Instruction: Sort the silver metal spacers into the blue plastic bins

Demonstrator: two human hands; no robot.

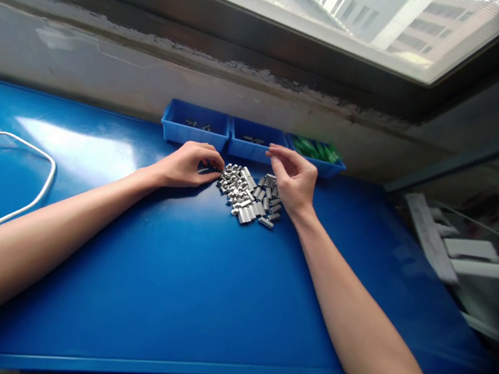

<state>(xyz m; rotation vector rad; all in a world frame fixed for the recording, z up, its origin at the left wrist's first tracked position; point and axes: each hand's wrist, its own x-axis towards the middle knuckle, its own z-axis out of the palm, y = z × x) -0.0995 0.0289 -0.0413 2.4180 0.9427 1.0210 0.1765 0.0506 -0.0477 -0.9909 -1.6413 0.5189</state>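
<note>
A pile of small silvery metal parts (248, 194) lies on the blue table. Short, bolt-like pieces make up its left side, and longer hexagonal bars or spacers its right side. At the pile's left edge is my left hand (190, 165), fingers curled and thumb close to the fingertips against the small pieces; what is between the tips is hidden. My right hand (295, 181) is raised over the pile's right side, in front of the bins. Its thumb and fingers are apart, and I see nothing between them.
Three blue bins stand in a row along the wall: the left bin (194, 136) and middle bin (248, 148) hold a few metal parts, and the right bin (326, 168) holds green pieces. A white cable (48, 180) curves across the table (196, 303) at left. Behind is a window.
</note>
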